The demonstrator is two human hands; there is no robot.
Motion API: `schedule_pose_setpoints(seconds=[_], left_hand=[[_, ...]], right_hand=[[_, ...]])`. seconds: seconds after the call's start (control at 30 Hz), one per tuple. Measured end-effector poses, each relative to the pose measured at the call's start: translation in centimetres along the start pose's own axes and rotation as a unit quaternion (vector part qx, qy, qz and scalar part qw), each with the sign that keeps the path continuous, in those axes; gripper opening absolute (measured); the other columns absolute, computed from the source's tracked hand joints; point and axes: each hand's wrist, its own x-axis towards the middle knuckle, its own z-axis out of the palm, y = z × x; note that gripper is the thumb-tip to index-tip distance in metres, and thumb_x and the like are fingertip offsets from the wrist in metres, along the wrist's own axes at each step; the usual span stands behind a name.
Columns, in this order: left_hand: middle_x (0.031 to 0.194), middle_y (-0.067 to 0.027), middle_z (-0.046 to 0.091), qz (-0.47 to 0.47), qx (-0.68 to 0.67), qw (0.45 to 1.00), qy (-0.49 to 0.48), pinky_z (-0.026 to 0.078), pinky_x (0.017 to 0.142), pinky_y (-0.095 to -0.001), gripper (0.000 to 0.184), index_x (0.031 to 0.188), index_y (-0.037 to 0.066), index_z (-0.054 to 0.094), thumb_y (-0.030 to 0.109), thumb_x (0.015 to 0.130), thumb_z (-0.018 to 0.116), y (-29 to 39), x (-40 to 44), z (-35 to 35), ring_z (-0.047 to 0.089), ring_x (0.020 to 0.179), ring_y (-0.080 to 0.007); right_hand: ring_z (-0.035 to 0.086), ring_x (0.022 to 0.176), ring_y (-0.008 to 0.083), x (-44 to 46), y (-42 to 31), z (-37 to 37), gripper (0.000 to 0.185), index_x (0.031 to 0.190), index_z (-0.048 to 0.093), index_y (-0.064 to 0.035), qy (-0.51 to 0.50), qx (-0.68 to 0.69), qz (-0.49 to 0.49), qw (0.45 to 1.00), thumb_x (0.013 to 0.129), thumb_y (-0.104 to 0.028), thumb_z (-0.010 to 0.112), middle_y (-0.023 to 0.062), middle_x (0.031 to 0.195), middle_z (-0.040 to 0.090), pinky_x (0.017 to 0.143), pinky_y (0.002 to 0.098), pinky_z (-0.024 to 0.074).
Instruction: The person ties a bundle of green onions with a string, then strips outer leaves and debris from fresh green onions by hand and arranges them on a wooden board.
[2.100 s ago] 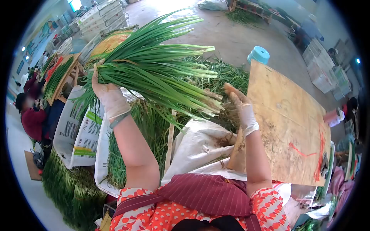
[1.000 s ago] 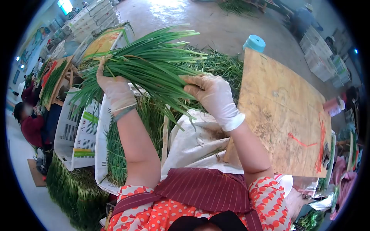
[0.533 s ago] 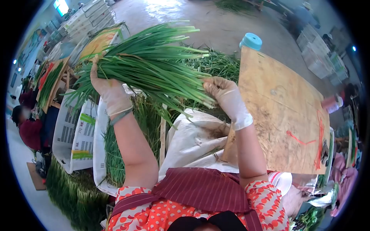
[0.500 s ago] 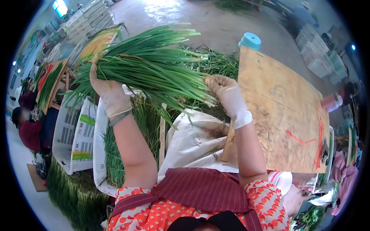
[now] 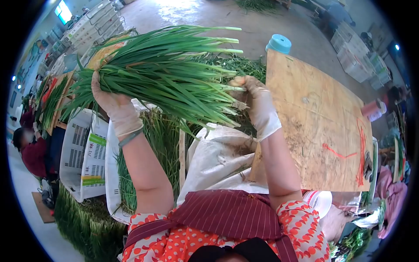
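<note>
A large bunch of green garlic chives (image 5: 161, 72) spreads sideways, its leafy ends to the left and pale stem ends to the right. My left hand (image 5: 111, 102), in a whitish glove, is closed round the leafy side from below, thumb up. At the cut ends my right hand (image 5: 260, 105), gloved too, has its fingers curled in a pinch beside the stems. Brownish, withered scraps (image 5: 240, 105) show just under those fingers; exactly what they grip is hidden.
A wooden board (image 5: 314, 118) with red ties (image 5: 340, 153) lies to the right, a blue round container (image 5: 279, 44) behind it. White sacking (image 5: 218, 153) and a white crate (image 5: 114, 174) of chives stand below my hands. A co-worker (image 5: 32, 150) is at far left.
The bunch and my left hand have shifted slightly left. My right hand has turned, its fingers curling up more at the stem ends, and brownish scraps now show below them.
</note>
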Motion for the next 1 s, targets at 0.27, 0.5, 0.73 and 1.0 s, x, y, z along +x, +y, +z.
schedule_pose_setpoints(seconds=[0.27, 0.5, 0.73, 1.0], left_hand=[[0.108, -0.0127, 0.059, 0.035, 0.048, 0.996, 0.072, 0.048, 0.081, -0.049, 0.029, 0.108, 0.006, 0.055, 0.021, 0.086, 0.043, 0.4, 0.7, -1.5, 0.056, 0.097, -0.0289], [0.106, -0.0135, 0.06, 0.045, 0.025, 0.994, 0.094, 0.048, 0.082, -0.0475, 0.028, 0.105, 0.004, 0.057, 0.018, 0.084, 0.045, -0.1, 0.8, -2.3, 0.057, 0.096, -0.0288], [0.1, -0.0151, 0.062, 0.061, 0.026, 0.992, 0.111, 0.047, 0.085, -0.0446, 0.024, 0.096, 0.002, 0.061, 0.016, 0.081, 0.047, 0.1, 1.0, -2.1, 0.058, 0.095, -0.0274], [0.099, -0.0149, 0.062, 0.054, -0.01, 0.992, 0.114, 0.048, 0.085, -0.0435, 0.024, 0.096, 0.001, 0.061, 0.014, 0.08, 0.05, 0.8, 0.8, -2.1, 0.058, 0.093, -0.0266]], right_hand=[[0.059, 0.085, 0.0165, 1.5, 0.7, -6.4, 0.03, 0.113, 0.054, -0.0038, 0.16, -0.364, -0.103, 0.912, 0.091, -0.024, 0.051, 0.0075, 0.089, 0.063, 0.076, 0.0278, 0.047], [0.057, 0.088, 0.0109, -3.3, 0.6, -0.9, 0.035, 0.103, 0.061, 0.0038, -0.132, -0.222, 0.028, 0.966, 0.081, -0.023, 0.067, 0.0111, 0.098, 0.064, 0.079, 0.0234, 0.0447], [0.058, 0.078, 0.0085, -1.8, 2.7, 1.2, 0.032, 0.109, 0.056, 0.0032, -0.054, -0.154, 0.008, 0.986, 0.081, -0.01, 0.065, 0.0082, 0.094, 0.064, 0.07, 0.0206, 0.0467], [0.061, 0.081, 0.0129, -3.0, 2.5, 2.6, 0.027, 0.104, 0.058, 0.0032, -0.1, -0.195, -0.007, 0.976, 0.082, -0.01, 0.063, 0.0099, 0.093, 0.064, 0.077, 0.0242, 0.0507]])
